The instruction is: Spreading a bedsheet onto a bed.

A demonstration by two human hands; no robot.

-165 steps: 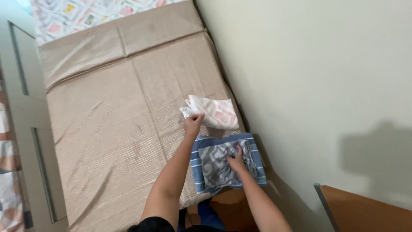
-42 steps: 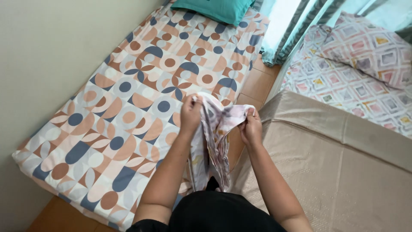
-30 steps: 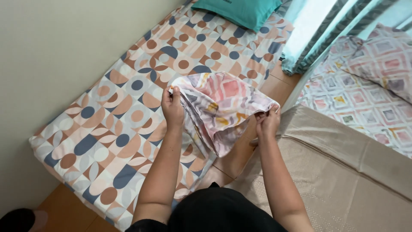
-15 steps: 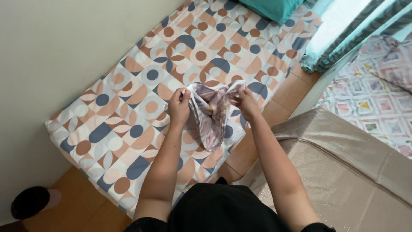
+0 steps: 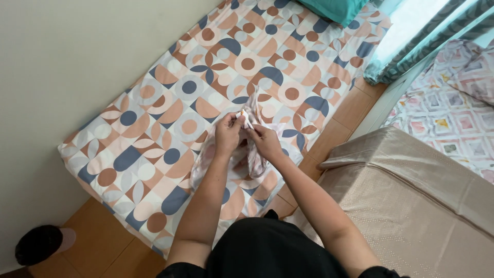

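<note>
My left hand (image 5: 227, 135) and my right hand (image 5: 264, 142) are close together, both pinching the top edge of a small pink-and-white patterned cloth (image 5: 252, 110). The cloth hangs bunched below and between my hands, draping down to about (image 5: 201, 164) over a low mattress (image 5: 154, 123) covered in a sheet with orange, navy and cream circles and petals. My hands are held above the mattress's near edge. My forearms reach forward from my black top.
A beige wall runs along the left. A teal pillow (image 5: 334, 7) lies at the mattress's far end. A tan-covered bed (image 5: 411, 195) stands at the right, teal curtains (image 5: 422, 36) beyond it. A dark slipper (image 5: 43, 244) lies on the wooden floor, lower left.
I turned from the tan bed to the patterned mattress with the cloth. It was spread wide a second ago; my hands have come together and the cloth is now bunched and hanging.
</note>
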